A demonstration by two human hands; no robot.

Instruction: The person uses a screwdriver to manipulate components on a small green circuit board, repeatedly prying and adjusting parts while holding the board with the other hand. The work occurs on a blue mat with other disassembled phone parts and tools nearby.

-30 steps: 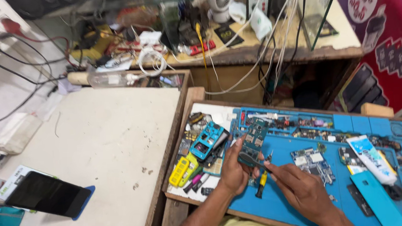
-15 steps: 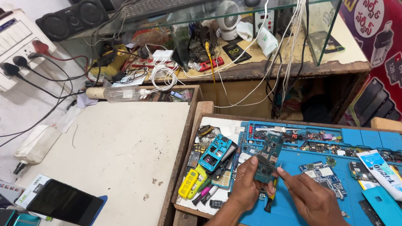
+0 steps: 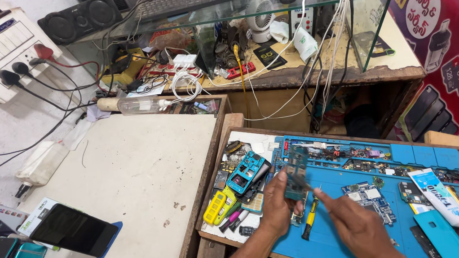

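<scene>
Your left hand grips circuit board upright over blue repair mat; right hand half-curled, forefinger extended, holding nothing. White benchtop left, cluttered glass shelf behind.

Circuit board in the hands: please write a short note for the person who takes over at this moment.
Left hand: holds the circuit board upright above the blue mat.
Right hand: empty as far as visible, forefinger pointing at the board's lower edge.
Yellow-handled screwdriver lies on the mat under the hands; blue phone frame to the left.
Done: board lifted off the mat.
Left: cannot tell from this view.
</scene>
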